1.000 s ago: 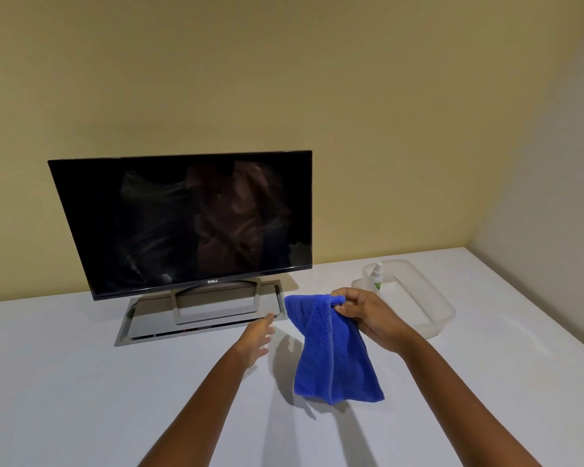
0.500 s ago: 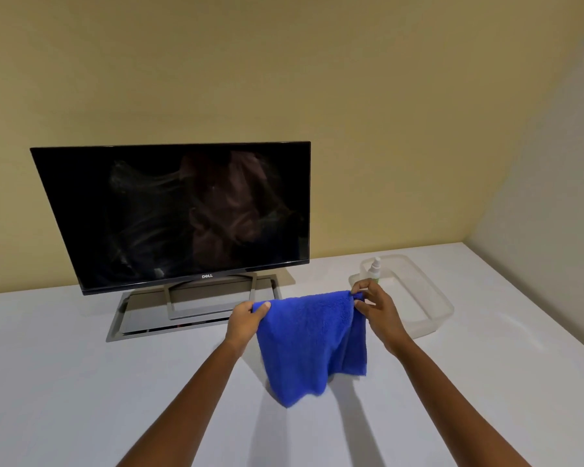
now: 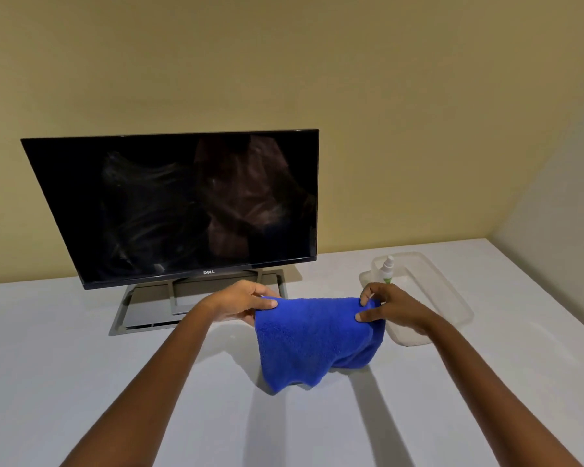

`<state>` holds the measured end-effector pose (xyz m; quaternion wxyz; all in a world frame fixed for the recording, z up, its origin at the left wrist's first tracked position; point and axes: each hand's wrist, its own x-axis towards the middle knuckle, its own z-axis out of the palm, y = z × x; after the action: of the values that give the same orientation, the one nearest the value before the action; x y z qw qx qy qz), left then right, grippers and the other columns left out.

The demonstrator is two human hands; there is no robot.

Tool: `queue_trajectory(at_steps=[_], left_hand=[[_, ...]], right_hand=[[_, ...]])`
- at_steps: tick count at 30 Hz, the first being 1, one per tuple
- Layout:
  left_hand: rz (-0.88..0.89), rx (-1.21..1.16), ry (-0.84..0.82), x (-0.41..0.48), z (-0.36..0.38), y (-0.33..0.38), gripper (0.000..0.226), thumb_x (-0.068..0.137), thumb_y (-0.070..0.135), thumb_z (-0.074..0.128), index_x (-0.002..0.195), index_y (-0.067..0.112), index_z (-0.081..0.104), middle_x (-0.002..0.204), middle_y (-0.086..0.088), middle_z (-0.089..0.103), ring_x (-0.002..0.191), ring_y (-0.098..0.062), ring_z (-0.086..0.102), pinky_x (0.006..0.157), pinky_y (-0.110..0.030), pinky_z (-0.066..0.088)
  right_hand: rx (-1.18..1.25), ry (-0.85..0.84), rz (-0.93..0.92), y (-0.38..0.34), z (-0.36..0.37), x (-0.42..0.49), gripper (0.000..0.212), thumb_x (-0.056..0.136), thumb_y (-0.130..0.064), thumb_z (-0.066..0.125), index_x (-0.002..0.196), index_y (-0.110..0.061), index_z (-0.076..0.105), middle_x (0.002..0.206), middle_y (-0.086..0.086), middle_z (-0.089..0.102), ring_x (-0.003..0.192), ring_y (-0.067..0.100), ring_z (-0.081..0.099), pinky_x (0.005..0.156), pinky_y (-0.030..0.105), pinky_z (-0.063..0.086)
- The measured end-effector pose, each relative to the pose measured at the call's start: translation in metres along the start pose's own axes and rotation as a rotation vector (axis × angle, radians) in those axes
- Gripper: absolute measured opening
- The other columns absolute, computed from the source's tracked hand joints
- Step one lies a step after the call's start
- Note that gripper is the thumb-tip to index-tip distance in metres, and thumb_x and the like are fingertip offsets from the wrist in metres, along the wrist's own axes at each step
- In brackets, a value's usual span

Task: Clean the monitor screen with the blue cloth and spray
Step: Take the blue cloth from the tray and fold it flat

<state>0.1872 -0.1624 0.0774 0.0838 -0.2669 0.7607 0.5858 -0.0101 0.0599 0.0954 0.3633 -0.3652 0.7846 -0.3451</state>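
A blue cloth [image 3: 314, 342] hangs spread between my two hands above the white table. My left hand [image 3: 240, 303] pinches its left top corner and my right hand [image 3: 390, 306] pinches its right top corner. The black monitor [image 3: 182, 207] stands on its grey stand behind my hands, its dark screen showing smears. A small white spray bottle [image 3: 387, 269] with a green label stands in a clear plastic tray just beyond my right hand.
The clear plastic tray [image 3: 445, 298] sits at the right of the white table [image 3: 64, 365]. The monitor's flat grey base [image 3: 142, 315] lies in front of the screen. A yellow wall runs behind, with a corner at the right.
My left hand took hold of the cloth's free corner, and both hands have pulled the cloth out wide. Before, it hung from my right hand alone.
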Motion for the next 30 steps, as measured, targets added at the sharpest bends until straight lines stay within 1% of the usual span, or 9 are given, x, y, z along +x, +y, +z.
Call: queue_trajectory(at_steps=[3,5,8,11,13,16,18,25,30], left_hand=[[-0.055,0.199,0.004,0.012,-0.003,-0.001,0.026,0.088,0.019,0.057,0.108,0.003,0.063,0.094,-0.009,0.063,0.070,-0.009,0.060,0.056,-0.014,0.051],[-0.036,0.344,0.149,0.026,0.003,-0.004,0.021,0.086,0.018,0.060,0.099,0.002,0.066,0.092,-0.011,0.063,0.069,-0.012,0.055,0.057,-0.019,0.047],[-0.022,0.447,0.401,0.045,0.018,-0.008,0.016,0.084,0.017,0.062,0.093,0.004,0.066,0.098,-0.014,0.067,0.080,-0.019,0.055,0.073,-0.033,0.048],[-0.034,0.575,0.524,0.054,0.031,-0.012,0.008,0.084,0.016,0.060,0.087,0.009,0.062,0.101,-0.011,0.066,0.082,-0.020,0.055,0.072,-0.032,0.044],[-0.003,0.665,0.513,0.055,0.038,-0.019,0.005,0.085,0.016,0.057,0.085,0.011,0.057,0.106,-0.010,0.059,0.083,-0.020,0.053,0.073,-0.031,0.043],[0.069,0.783,0.429,0.051,0.047,-0.039,0.010,0.086,0.016,0.056,0.094,0.010,0.056,0.109,-0.007,0.054,0.087,-0.016,0.050,0.074,-0.028,0.042],[0.112,0.837,0.375,0.047,0.055,-0.054,0.014,0.085,0.017,0.055,0.097,0.011,0.055,0.110,-0.005,0.054,0.094,-0.018,0.052,0.075,-0.025,0.039],[0.131,1.151,0.175,0.045,0.089,-0.088,0.025,0.094,0.017,0.037,0.116,0.010,0.047,0.127,-0.008,0.049,0.105,-0.024,0.053,0.087,-0.030,0.041],[0.074,1.137,0.136,0.045,0.099,-0.094,0.029,0.094,0.022,0.038,0.119,0.010,0.047,0.133,-0.007,0.046,0.106,-0.023,0.054,0.090,-0.030,0.043]], right_hand=[[-0.138,-0.159,0.146,-0.001,-0.005,0.015,0.033,0.077,-0.011,0.073,0.103,-0.019,0.055,0.091,0.008,0.051,0.084,0.019,0.050,0.067,0.020,0.044],[-0.328,-0.051,0.132,0.001,0.001,0.032,0.040,0.078,-0.012,0.070,0.115,-0.015,0.055,0.097,0.008,0.052,0.089,0.020,0.051,0.067,0.022,0.043],[-0.473,0.181,0.065,0.007,0.015,0.054,0.033,0.081,-0.009,0.063,0.114,-0.009,0.059,0.111,0.012,0.061,0.101,0.026,0.058,0.078,0.030,0.044],[-0.646,0.338,-0.039,0.021,0.027,0.065,0.027,0.084,-0.007,0.054,0.111,-0.009,0.059,0.109,0.011,0.061,0.097,0.029,0.059,0.074,0.034,0.046],[-0.741,0.416,-0.151,0.031,0.032,0.062,0.024,0.081,-0.004,0.055,0.103,-0.009,0.061,0.100,0.011,0.063,0.086,0.031,0.060,0.067,0.034,0.042],[-0.920,0.455,-0.366,0.055,0.040,0.051,0.024,0.057,0.005,0.069,0.076,-0.008,0.066,0.067,0.008,0.063,0.054,0.028,0.059,0.050,0.031,0.044],[-1.037,0.450,-0.441,0.072,0.047,0.039,0.022,0.050,0.001,0.069,0.067,-0.013,0.066,0.057,0.003,0.059,0.043,0.022,0.055,0.047,0.025,0.045],[-1.040,0.279,-0.433,0.119,0.067,0.025,0.038,0.034,-0.012,0.090,0.066,-0.024,0.072,0.062,-0.007,0.066,0.046,0.014,0.059,0.052,0.021,0.050],[-0.980,0.259,-0.434,0.130,0.072,0.024,0.041,0.032,-0.015,0.092,0.067,-0.025,0.074,0.066,-0.009,0.068,0.050,0.010,0.062,0.051,0.020,0.051]])
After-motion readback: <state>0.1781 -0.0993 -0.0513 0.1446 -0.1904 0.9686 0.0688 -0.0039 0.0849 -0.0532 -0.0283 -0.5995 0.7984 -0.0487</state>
